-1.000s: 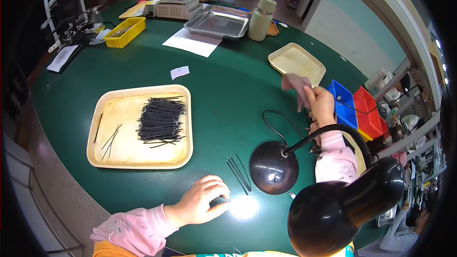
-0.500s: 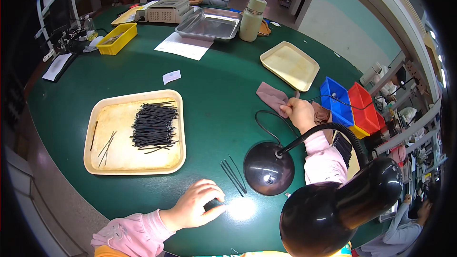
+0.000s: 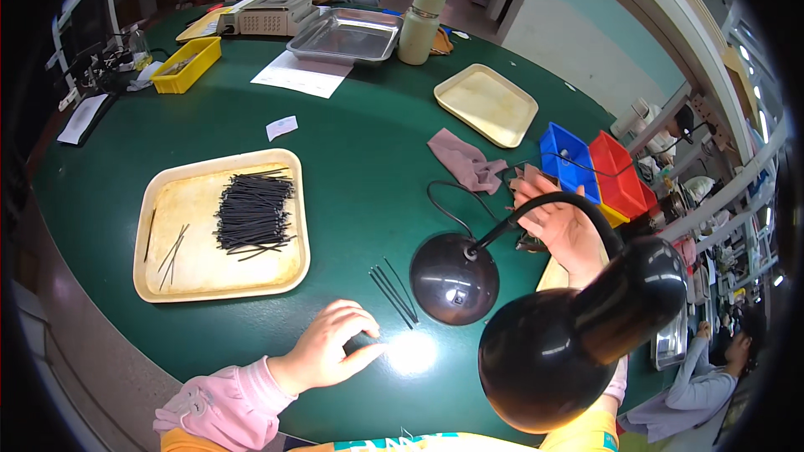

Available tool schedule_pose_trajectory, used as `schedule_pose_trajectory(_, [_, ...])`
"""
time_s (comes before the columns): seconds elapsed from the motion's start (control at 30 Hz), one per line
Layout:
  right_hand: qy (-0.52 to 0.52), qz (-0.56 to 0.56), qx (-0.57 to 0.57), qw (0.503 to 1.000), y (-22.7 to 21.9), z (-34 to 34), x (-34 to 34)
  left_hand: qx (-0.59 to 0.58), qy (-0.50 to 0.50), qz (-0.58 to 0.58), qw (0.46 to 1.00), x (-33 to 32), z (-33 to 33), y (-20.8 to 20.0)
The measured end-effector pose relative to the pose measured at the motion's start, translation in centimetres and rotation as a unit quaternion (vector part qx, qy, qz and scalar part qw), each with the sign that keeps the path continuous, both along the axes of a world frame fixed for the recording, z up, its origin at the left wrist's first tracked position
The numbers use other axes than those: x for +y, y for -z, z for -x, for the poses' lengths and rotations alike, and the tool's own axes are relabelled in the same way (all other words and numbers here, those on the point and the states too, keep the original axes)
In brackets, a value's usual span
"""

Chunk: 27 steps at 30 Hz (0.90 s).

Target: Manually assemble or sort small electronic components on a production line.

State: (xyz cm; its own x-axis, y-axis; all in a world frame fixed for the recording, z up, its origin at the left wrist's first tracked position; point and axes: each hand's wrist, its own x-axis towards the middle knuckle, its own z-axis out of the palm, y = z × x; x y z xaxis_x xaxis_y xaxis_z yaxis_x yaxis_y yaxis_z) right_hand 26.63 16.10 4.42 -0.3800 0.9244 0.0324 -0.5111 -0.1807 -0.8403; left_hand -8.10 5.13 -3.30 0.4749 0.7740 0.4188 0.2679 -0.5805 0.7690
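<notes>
Where lamplight pools, green table, workshop

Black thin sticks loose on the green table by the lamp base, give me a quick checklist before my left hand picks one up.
1. Loose black thin sticks within reach of left hand: ok.
2. Left hand free of other things: cannot tell, fingertips pinch together at the lit spot.
3. Black dome desk lamp lights the work spot: ok.
4. Right hand clear of the sticks: ok, raised behind the lamp's neck.
5. Cream plastic tray with the black stick pile near: ok.
6. Mauve crumpled cloth off the sticks: ok.
</notes>
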Motion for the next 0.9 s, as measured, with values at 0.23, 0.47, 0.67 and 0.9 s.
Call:
schedule_pose_trajectory(0.23, [0.119, -0.001, -0.246, 0.962, 3.6, -0.1, -13.3, -0.027, -0.03, -0.035, 0.999, 0.3, 0.0, -0.2])
schedule_pose_trajectory(0.47, [-0.007, -0.363, -0.467, 0.806, 4.6, 8.5, -18.4, 0.117, -0.071, -0.161, 0.977, 1.0, 2.8, -3.0])
schedule_pose_trajectory(0.67, [-0.245, -0.333, -0.365, 0.834, 4.4, 9.2, -18.3, 0.322, -0.141, -0.231, 0.908, 7.2, 10.7, -5.8])
schedule_pose_trajectory(0.9, [-0.323, -0.178, -0.322, 0.872, 3.4, 9.1, -18.1, 0.376, -0.11, -0.137, 0.91, 10.9, 15.1, -5.5])
